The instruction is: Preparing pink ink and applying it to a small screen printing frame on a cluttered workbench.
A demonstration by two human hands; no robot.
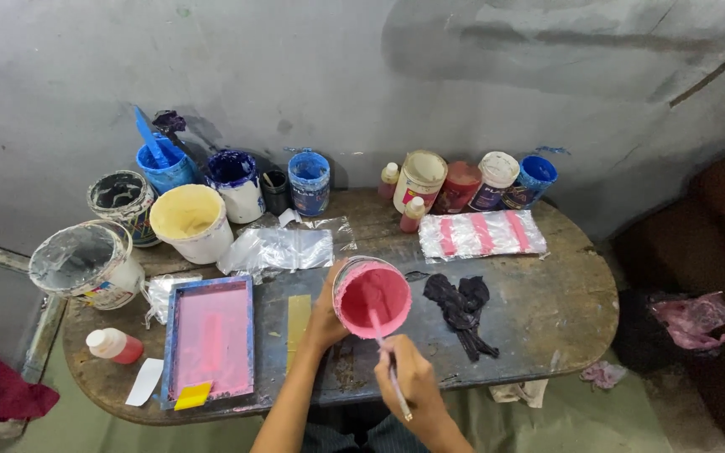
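Left hand [326, 315] steadies pink paint tub [372, 296] — right hand [409, 377] stirs with stick [386, 353].

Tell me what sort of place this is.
Probably a small screen-printing workshop. A blue-framed screen coated pink lies on a paint-stained table, and open tubs of blue, cream and white paint stand along the wall. The left hand steadies a tub of pink paint; the right hand stirs it.

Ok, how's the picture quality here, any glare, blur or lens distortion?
Head view: soft, even light; mild glare on the clear plastic sheet; wide-angle lens bows the table edge; the pink paint tub and both hands look sharp, no motion blur.
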